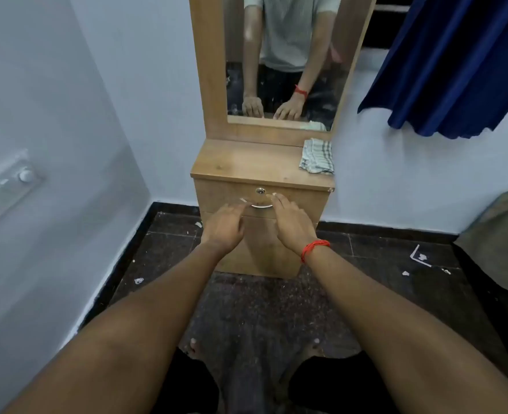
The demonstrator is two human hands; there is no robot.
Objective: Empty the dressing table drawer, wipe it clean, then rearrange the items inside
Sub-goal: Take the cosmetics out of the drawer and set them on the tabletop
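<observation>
Both left hand (223, 228) and right hand (290, 224) are held at the shut drawer handle (260, 206) for opening, fingers (277, 202) outstretched, gripping nothing.

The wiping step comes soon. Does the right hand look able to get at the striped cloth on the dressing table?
Probably yes. The striped cloth lies uncovered at the right rear corner of the tabletop, and the right hand, open and holding nothing, is at the drawer front below, with nothing between them.

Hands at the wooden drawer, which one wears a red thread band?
The right hand, with red thread round its wrist; the left hand has a bare wrist.
</observation>
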